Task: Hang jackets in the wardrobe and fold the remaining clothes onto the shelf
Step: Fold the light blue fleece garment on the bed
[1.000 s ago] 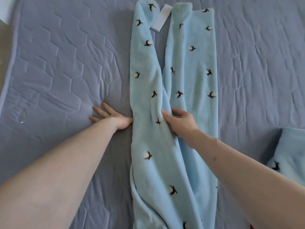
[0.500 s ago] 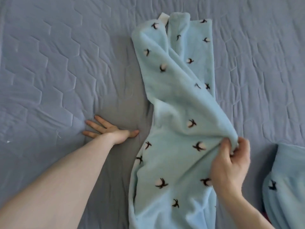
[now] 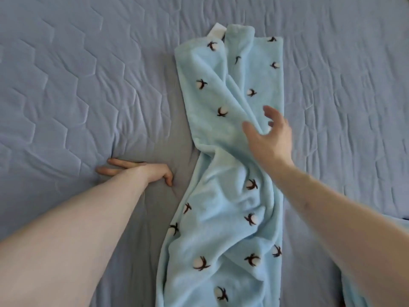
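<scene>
Light blue fleece trousers (image 3: 223, 196) with a dark-and-white cotton-flower print lie lengthwise on the bed, one leg folded over the other, the cloth rumpled. A white label (image 3: 216, 33) shows at their far end. My right hand (image 3: 269, 136) is over the folded leg near its right edge, fingers spread and straight, holding nothing. My left hand (image 3: 141, 172) presses flat on the bedcover just left of the trousers, apart from them.
A grey-blue quilted bedcover (image 3: 77, 85) fills the view. Another piece of the same light blue fleece (image 3: 398, 227) shows at the right edge, mostly hidden by my right forearm.
My right hand carried the left trouser leg over onto the right one, let go of the cloth and now hovers open over it. The left hand stayed pressed on the bed.
</scene>
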{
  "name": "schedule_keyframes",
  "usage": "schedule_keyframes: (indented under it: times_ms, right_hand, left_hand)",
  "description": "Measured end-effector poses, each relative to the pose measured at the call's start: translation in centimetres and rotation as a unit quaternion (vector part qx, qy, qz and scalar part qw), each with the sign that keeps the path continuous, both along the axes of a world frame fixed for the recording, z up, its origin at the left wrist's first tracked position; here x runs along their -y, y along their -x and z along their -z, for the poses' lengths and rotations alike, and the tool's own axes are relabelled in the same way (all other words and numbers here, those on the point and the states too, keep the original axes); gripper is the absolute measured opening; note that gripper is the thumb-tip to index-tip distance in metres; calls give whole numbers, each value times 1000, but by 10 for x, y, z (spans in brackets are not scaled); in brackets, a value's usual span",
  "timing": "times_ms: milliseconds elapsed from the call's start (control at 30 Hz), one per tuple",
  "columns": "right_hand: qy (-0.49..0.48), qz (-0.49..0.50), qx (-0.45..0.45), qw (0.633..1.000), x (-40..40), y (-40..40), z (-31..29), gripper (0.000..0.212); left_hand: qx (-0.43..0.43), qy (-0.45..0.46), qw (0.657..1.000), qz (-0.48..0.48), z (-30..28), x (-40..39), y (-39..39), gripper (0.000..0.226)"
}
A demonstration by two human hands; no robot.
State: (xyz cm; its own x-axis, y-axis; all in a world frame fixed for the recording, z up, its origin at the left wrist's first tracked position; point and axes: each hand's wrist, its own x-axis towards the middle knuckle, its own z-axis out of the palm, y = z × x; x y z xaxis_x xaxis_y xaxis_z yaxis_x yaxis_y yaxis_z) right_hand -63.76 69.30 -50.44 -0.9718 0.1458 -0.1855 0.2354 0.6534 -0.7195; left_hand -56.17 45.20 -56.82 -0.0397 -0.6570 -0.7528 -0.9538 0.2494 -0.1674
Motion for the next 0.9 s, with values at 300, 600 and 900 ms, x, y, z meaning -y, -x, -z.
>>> schedule_keyframes:
  times_ms: [300,600,900]
  right_hand:
    - [42,-26,205,977,65,103,12,58]
    - [122,74,-188,972,53,139,-33,17]
    - [56,113,129,984,-3,110,15,34]
  left_hand:
    - [11,-6,1000,0,-4,1,5,171]
    - [2,-34,999,-4,-9,7,8,171]
    - [13,-28,999,12,0,10,6,176]
